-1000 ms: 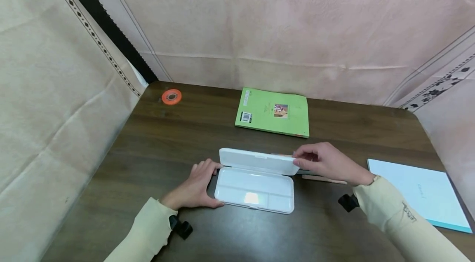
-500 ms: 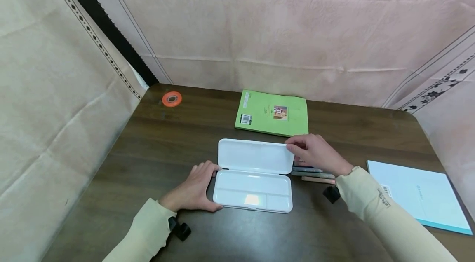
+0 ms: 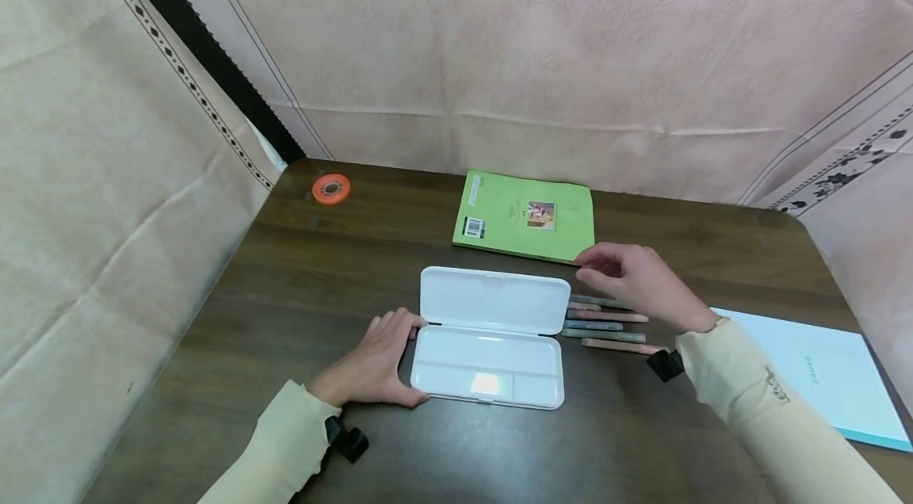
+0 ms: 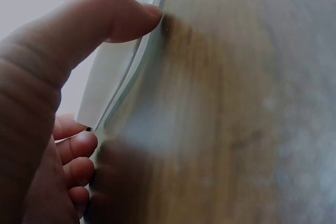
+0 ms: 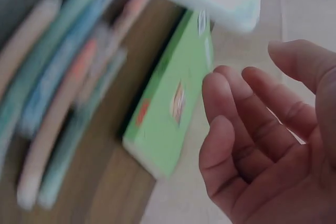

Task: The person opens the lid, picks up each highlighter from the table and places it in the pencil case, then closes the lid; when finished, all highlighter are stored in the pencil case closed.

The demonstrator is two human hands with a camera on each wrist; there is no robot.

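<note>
A white plastic pencil case (image 3: 456,365) lies open on the table, its lid (image 3: 492,298) tipped back on the far side. One long and one short compartment show inside. My left hand (image 3: 374,365) grips the left end of the case, thumb on the front edge and fingers round the back corner; the left wrist view shows the thumb (image 4: 126,17) against the case's side. Just off the lid's right corner hovers my right hand (image 3: 635,282), fingers loosely bent and holding nothing. Below it, several pens (image 3: 606,336) in pink, green and blue lie side by side.
A green book (image 3: 499,211) lies behind the case, near the cloth backdrop. At the far left corner sits an orange ring-shaped roll (image 3: 331,189). A light blue book (image 3: 820,377) lies at the right, partly under the right sleeve.
The lid has swung further back and lies wide open. My right hand has let go of its corner and moved a little to the right, uncovering the pens. The left hand stays put.
</note>
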